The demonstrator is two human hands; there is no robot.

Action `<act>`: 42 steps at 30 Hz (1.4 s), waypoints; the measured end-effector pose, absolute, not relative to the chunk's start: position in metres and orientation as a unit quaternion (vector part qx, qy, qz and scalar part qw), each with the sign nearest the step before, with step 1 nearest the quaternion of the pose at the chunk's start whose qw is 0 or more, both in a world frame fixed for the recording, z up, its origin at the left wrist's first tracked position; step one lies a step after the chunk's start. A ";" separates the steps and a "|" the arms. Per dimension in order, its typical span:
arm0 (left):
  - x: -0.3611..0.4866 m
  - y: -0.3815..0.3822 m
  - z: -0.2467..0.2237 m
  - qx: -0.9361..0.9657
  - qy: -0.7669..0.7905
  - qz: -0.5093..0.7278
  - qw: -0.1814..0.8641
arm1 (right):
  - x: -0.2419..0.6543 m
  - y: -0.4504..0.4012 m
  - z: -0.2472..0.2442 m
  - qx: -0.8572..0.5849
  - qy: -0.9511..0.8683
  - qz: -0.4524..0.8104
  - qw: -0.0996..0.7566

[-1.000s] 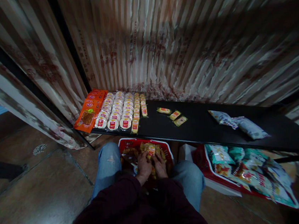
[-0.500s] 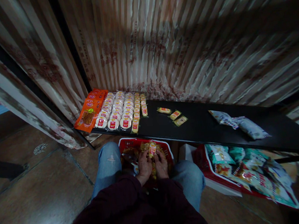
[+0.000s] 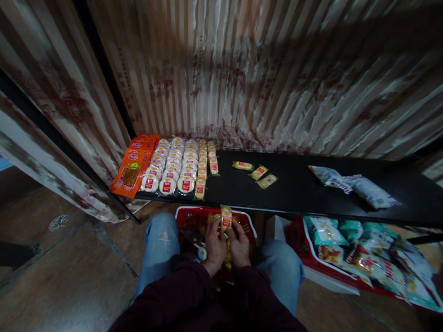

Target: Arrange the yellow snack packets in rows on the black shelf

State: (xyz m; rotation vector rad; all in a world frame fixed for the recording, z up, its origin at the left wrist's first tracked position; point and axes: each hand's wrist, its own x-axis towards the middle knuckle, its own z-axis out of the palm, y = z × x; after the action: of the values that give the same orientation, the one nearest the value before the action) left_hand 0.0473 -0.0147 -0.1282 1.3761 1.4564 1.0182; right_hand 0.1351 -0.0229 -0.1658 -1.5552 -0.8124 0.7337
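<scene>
Between my knees, my left hand [image 3: 216,247] and my right hand [image 3: 238,244] hold a small yellow packet [image 3: 226,218] upright from either side, over a red basket [image 3: 248,219] of snacks. On the black shelf [image 3: 299,189] above it, round white packets [image 3: 168,185] stand in overlapping rows, with yellow packets [image 3: 200,188] lined up to their right. Three loose yellow packets [image 3: 259,172] lie farther right. An orange bag [image 3: 132,167] rests at the shelf's left end.
Two pale bags [image 3: 371,191] lie on the shelf's right part. Below, a second red basket [image 3: 335,267] holds green and white bags [image 3: 383,270]. A striped curtain [image 3: 210,56] hangs behind the shelf, and black metal posts [image 3: 103,62] stand at the left.
The yellow packet between my hands has risen slightly and stands more upright. The packets on the shelf have kept their places.
</scene>
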 end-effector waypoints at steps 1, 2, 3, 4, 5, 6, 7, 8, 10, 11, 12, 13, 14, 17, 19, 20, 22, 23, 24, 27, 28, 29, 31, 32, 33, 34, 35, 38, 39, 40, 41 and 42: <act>0.047 -0.014 -0.126 0.555 0.581 0.409 0.432 | 0.136 -0.022 -0.164 -0.667 -0.342 0.320 0.579; 0.048 -0.013 -0.124 0.558 0.579 0.409 0.432 | 0.136 -0.021 -0.162 -0.669 -0.338 0.324 0.577; 0.048 -0.012 -0.121 0.561 0.578 0.408 0.431 | 0.137 -0.019 -0.161 -0.670 -0.338 0.326 0.575; 0.048 -0.011 -0.119 0.564 0.577 0.407 0.428 | 0.137 -0.018 -0.160 -0.670 -0.340 0.324 0.575; 0.048 -0.010 -0.117 0.567 0.578 0.405 0.424 | 0.138 -0.017 -0.159 -0.670 -0.343 0.321 0.575; 0.049 -0.008 -0.115 0.569 0.580 0.404 0.420 | 0.138 -0.016 -0.159 -0.670 -0.346 0.318 0.575; 0.049 -0.007 -0.114 0.571 0.583 0.403 0.415 | 0.139 -0.014 -0.159 -0.670 -0.348 0.314 0.575; 0.049 -0.006 -0.112 0.572 0.586 0.402 0.410 | 0.139 -0.013 -0.159 -0.670 -0.354 0.310 0.574; 0.049 -0.005 -0.110 0.573 0.593 0.398 0.402 | 0.139 -0.010 -0.160 -0.670 -0.368 0.298 0.571; 0.050 -0.004 -0.110 0.572 0.597 0.396 0.400 | 0.140 -0.009 -0.161 -0.671 -0.377 0.289 0.569; 0.050 -0.003 -0.110 0.572 0.600 0.394 0.397 | 0.140 -0.008 -0.161 -0.671 -0.387 0.280 0.567; 0.050 -0.002 -0.110 0.572 0.602 0.392 0.395 | 0.140 -0.006 -0.161 -0.672 -0.396 0.271 0.564; 0.050 -0.001 -0.110 0.572 0.604 0.392 0.393 | 0.141 -0.005 -0.160 -0.672 -0.403 0.264 0.563; 0.049 0.003 -0.109 0.577 0.598 0.396 0.390 | 0.140 -0.001 -0.156 -0.676 -0.407 0.255 0.559; 0.049 0.006 -0.108 0.579 0.592 0.402 0.391 | 0.140 0.003 -0.151 -0.683 -0.402 0.257 0.554; 0.049 0.008 -0.106 0.579 0.590 0.403 0.392 | 0.139 0.005 -0.148 -0.685 -0.401 0.260 0.550; 0.049 0.012 -0.102 0.576 0.590 0.404 0.396 | 0.139 0.009 -0.143 -0.686 -0.405 0.266 0.543; 0.049 0.014 -0.101 0.575 0.591 0.403 0.398 | 0.139 0.011 -0.140 -0.685 -0.408 0.268 0.540; 0.050 0.016 -0.099 0.574 0.591 0.404 0.399 | 0.139 0.013 -0.138 -0.684 -0.412 0.269 0.539; 0.051 0.021 -0.094 0.569 0.590 0.415 0.394 | 0.140 0.020 -0.133 -0.680 -0.425 0.262 0.538; 0.051 0.022 -0.093 0.567 0.589 0.420 0.393 | 0.140 0.023 -0.131 -0.678 -0.428 0.259 0.538; 0.052 0.024 -0.092 0.565 0.588 0.424 0.393 | 0.141 0.025 -0.130 -0.677 -0.431 0.258 0.538; 0.053 0.026 -0.091 0.563 0.586 0.428 0.396 | 0.142 0.029 -0.128 -0.677 -0.432 0.259 0.537; 0.053 0.028 -0.090 0.563 0.585 0.428 0.396 | 0.143 0.032 -0.128 -0.677 -0.430 0.261 0.537; 0.053 0.029 -0.089 0.563 0.585 0.429 0.396 | 0.143 0.034 -0.127 -0.677 -0.429 0.265 0.536; 0.053 0.030 -0.089 0.563 0.586 0.429 0.394 | 0.144 0.036 -0.127 -0.677 -0.428 0.269 0.535; 0.054 0.032 -0.088 0.563 0.587 0.430 0.392 | 0.144 0.039 -0.128 -0.678 -0.426 0.272 0.535; 0.055 0.036 -0.087 0.562 0.592 0.432 0.383 | 0.146 0.046 -0.129 -0.679 -0.421 0.269 0.537; 0.056 0.037 -0.087 0.561 0.595 0.431 0.381 | 0.146 0.049 -0.130 -0.679 -0.421 0.266 0.539; 0.056 0.039 -0.087 0.562 0.597 0.429 0.380 | 0.147 0.051 -0.130 -0.679 -0.422 0.262 0.540; 0.057 0.040 -0.086 0.562 0.598 0.427 0.380 | 0.147 0.054 -0.130 -0.678 -0.425 0.260 0.540; 0.057 0.042 -0.086 0.562 0.599 0.425 0.380 | 0.147 0.056 -0.130 -0.676 -0.429 0.259 0.540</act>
State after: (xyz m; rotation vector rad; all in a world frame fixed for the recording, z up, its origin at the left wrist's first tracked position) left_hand 0.0574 0.0417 -0.0859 1.4347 1.5289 1.0861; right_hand 0.1473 0.0561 -0.1299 -1.6083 -1.0199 0.6155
